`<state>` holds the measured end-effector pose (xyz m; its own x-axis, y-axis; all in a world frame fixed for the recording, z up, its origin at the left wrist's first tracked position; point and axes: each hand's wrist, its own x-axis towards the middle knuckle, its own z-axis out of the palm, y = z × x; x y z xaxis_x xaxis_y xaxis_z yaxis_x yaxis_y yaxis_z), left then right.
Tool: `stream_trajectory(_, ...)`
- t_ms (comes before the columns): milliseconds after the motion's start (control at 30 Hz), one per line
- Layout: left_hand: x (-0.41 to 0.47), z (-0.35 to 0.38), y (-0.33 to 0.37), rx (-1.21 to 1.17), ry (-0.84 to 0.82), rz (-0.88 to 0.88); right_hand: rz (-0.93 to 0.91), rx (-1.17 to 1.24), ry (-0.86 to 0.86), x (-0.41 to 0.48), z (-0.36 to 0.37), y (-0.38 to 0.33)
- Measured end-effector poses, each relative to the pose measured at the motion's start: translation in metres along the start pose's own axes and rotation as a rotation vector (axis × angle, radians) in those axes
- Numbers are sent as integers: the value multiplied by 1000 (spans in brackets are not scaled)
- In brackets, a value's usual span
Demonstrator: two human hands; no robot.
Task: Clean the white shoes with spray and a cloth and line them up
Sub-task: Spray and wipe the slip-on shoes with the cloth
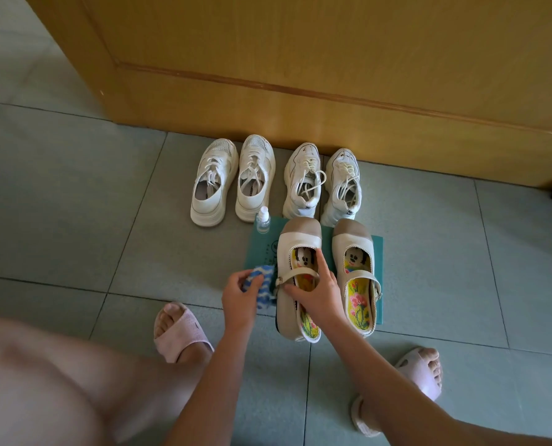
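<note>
Wiping step: left hand [239, 292] is holding cloth [263, 276] beside shoe [297, 241], right hand [316, 292] is gripping it; next probably needing cloth rubbed along upper.

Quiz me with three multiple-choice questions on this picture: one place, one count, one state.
1. Where does the spray bottle stand?
A. beside a slipper
B. at the teal mat's far left corner
C. in a shoe

2. How many lace-up white sneakers stand by the wooden door?
A. two
B. four
C. six

3. What is the left hand doing?
A. hanging empty
B. pressing the bottle
C. gripping a blue-and-white cloth

Answers: 1 B, its base sits on that corner; 2 B, two pairs side by side; 3 C, it is curled round the cloth beside the strap shoe.
</note>
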<state>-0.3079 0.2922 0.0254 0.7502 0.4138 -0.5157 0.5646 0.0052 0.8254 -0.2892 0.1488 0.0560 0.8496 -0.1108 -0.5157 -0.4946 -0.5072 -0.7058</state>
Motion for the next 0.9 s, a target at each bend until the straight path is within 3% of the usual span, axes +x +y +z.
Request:
stream_trajectory(267,31,14,13,83,-37,55,25,-217,175,-11,13,-6)
stream_trajectory(433,43,10,7,282,-89,160,49,-248,247,-12,15,-7)
stream_trajectory(900,30,-6,-1,375,-42,249,14,-358,41,-29,3,-12)
